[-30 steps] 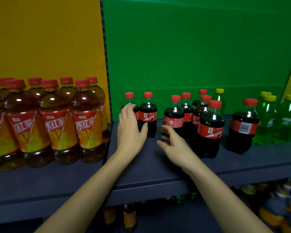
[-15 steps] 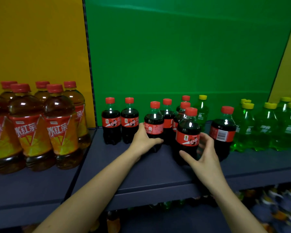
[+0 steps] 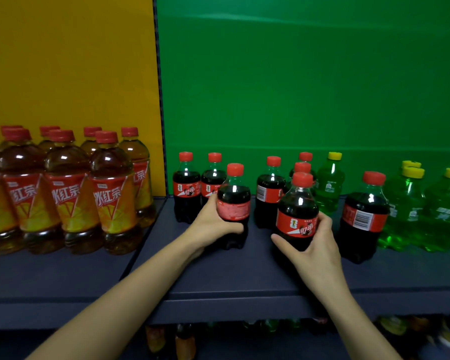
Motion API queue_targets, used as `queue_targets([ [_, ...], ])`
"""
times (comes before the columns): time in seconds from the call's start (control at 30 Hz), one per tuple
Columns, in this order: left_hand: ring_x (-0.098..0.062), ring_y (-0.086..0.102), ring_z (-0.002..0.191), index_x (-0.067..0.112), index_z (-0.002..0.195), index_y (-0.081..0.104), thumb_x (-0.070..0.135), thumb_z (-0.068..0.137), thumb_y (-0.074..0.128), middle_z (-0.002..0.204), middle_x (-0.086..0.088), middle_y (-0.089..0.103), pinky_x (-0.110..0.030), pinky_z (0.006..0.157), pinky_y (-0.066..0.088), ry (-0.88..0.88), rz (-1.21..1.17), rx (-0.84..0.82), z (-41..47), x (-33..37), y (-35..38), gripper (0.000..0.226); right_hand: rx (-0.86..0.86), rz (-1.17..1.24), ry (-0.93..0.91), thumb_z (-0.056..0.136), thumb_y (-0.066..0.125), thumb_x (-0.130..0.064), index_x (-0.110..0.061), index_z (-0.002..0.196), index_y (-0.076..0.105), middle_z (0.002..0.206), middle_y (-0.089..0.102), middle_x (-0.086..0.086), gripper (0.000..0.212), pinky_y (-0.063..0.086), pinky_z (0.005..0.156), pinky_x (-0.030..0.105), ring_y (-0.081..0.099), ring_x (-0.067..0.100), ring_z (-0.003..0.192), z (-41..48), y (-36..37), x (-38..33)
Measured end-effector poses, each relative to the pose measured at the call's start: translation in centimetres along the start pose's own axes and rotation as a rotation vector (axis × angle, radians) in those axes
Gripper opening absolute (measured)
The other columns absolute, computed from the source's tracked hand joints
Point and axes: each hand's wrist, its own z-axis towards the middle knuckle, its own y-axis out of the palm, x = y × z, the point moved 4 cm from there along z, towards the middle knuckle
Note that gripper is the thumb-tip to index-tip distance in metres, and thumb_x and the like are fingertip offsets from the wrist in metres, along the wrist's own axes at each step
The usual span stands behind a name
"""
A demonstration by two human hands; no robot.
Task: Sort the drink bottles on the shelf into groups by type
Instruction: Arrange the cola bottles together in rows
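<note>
Several small cola bottles with red caps stand on the dark shelf (image 3: 244, 276) in front of the green panel. My left hand (image 3: 208, 227) grips one cola bottle (image 3: 233, 201) from its left side. My right hand (image 3: 315, 248) grips another cola bottle (image 3: 298, 211) low around its base. A further cola bottle (image 3: 364, 216) stands alone to the right. One green soda bottle (image 3: 330, 185) with a yellow cap stands among the colas at the back. More green soda bottles (image 3: 411, 211) are grouped at the far right.
Several large iced-tea bottles (image 3: 68, 193) with red caps fill the shelf section at the left, before the yellow panel. A vertical divider strip (image 3: 159, 100) separates the yellow and green back panels. More bottles show dimly on the lower shelf (image 3: 182, 341).
The left hand has closed on a cola bottle and drawn it forward and left. The right hand has closed on the front cola bottle.
</note>
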Motion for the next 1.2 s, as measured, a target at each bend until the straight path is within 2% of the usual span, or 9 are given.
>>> queue_targets([
  [0.2, 0.004, 0.062, 0.082, 0.030, 0.107, 0.047, 0.000, 0.063, 0.074, 0.099, 0.008, 0.063, -0.009, 0.066, 0.046, -0.034, -0.043, -0.199, -2.6, 0.3, -3.5, 0.060, -0.078, 0.037, -0.019, 0.068, 0.078, -0.035, -0.015, 0.131, 0.026, 0.126, 0.052, 0.003, 0.084, 0.044, 0.092, 0.037, 0.053, 0.022, 0.112, 0.0, 1.9, -1.1],
  [0.3, 0.001, 0.059, 0.099, 0.031, 0.122, 0.036, 0.018, 0.054, 0.089, 0.115, 0.010, 0.057, -0.014, 0.079, 0.048, 0.015, 0.019, -0.074, -2.9, 0.3, -3.8, 0.087, -0.110, 0.041, -0.049, 0.069, 0.077, -0.037, -0.017, 0.129, 0.023, 0.125, 0.052, 0.004, 0.084, 0.046, 0.091, 0.038, 0.053, 0.023, 0.113, 0.3, 3.5, -1.5],
  [0.43, -0.005, 0.056, 0.105, 0.028, 0.117, 0.035, 0.046, 0.039, 0.087, 0.115, 0.009, 0.055, -0.028, 0.090, 0.047, 0.082, 0.126, 0.174, -3.4, -0.2, -3.8, 0.096, -0.157, 0.047, -0.075, 0.070, 0.073, -0.045, -0.020, 0.131, 0.018, 0.128, 0.050, 0.004, 0.086, 0.047, 0.089, 0.037, 0.051, 0.022, 0.116, 0.9, 5.6, -2.0],
  [0.53, -0.003, 0.059, 0.101, 0.024, 0.118, 0.036, 0.020, 0.057, 0.086, 0.110, 0.009, 0.058, -0.017, 0.083, 0.049, 0.069, 0.074, 0.151, -3.6, -0.3, -4.4, 0.079, -0.221, 0.080, -0.075, 0.073, 0.071, -0.047, -0.021, 0.136, 0.013, 0.133, 0.046, 0.001, 0.090, 0.044, 0.094, 0.036, 0.046, 0.019, 0.122, 1.5, 6.7, -2.4],
  [0.63, 0.013, 0.058, 0.088, 0.024, 0.121, 0.037, -0.002, 0.071, 0.074, 0.106, 0.014, 0.056, -0.005, 0.072, 0.046, 0.084, 0.076, 0.055, -3.7, -0.3, -5.2, 0.067, -0.287, 0.113, -0.085, 0.076, 0.068, -0.045, -0.022, 0.139, 0.009, 0.139, 0.041, -0.001, 0.089, 0.040, 0.101, 0.037, 0.040, 0.018, 0.127, 1.8, 7.7, -2.9],
  [0.8, -0.004, 0.057, 0.103, 0.026, 0.119, 0.037, 0.038, 0.048, 0.090, 0.113, 0.010, 0.057, -0.021, 0.088, 0.048, 0.086, 0.170, 0.168, -3.5, -1.6, -6.2, 0.089, -0.416, 0.148, -0.083, 0.082, 0.067, -0.030, -0.018, 0.142, 0.004, 0.144, 0.033, -0.002, 0.088, 0.029, 0.108, 0.031, 0.032, 0.015, 0.131, 2.4, 9.4, -3.4],
  [0.97, -0.014, 0.058, 0.105, 0.018, 0.121, 0.033, 0.018, 0.059, 0.081, 0.114, 0.003, 0.058, -0.017, 0.082, 0.048, 0.056, 0.121, 0.107, -3.2, -2.0, -7.0, 0.078, -0.581, 0.153, -0.055, 0.083, 0.065, -0.018, -0.019, 0.142, 0.002, 0.141, 0.034, -0.002, 0.086, 0.026, 0.108, 0.027, 0.033, 0.012, 0.130, 3.2, 10.1, -3.6],
  [1.1, -0.006, 0.054, 0.108, 0.022, 0.123, 0.032, 0.036, 0.055, 0.087, 0.118, 0.008, 0.053, -0.022, 0.091, 0.045, 0.073, 0.225, 0.172, -3.2, -2.1, -7.2, 0.088, -0.585, 0.155, -0.072, 0.082, 0.067, -0.022, -0.018, 0.143, 0.005, 0.144, 0.033, -0.002, 0.086, 0.027, 0.112, 0.033, 0.033, 0.012, 0.132, 3.3, 10.6, -3.8],
  [1.2, -0.009, 0.058, 0.102, 0.022, 0.116, 0.035, 0.046, 0.047, 0.088, 0.111, 0.004, 0.057, -0.026, 0.088, 0.050, 0.085, 0.252, 0.254, -3.0, -2.3, -7.7, 0.091, -0.534, 0.146, -0.099, 0.081, 0.068, -0.025, -0.016, 0.143, 0.014, 0.141, 0.036, -0.003, 0.082, 0.029, 0.108, 0.026, 0.035, 0.010, 0.131, 3.1, 10.8, -3.7],
])
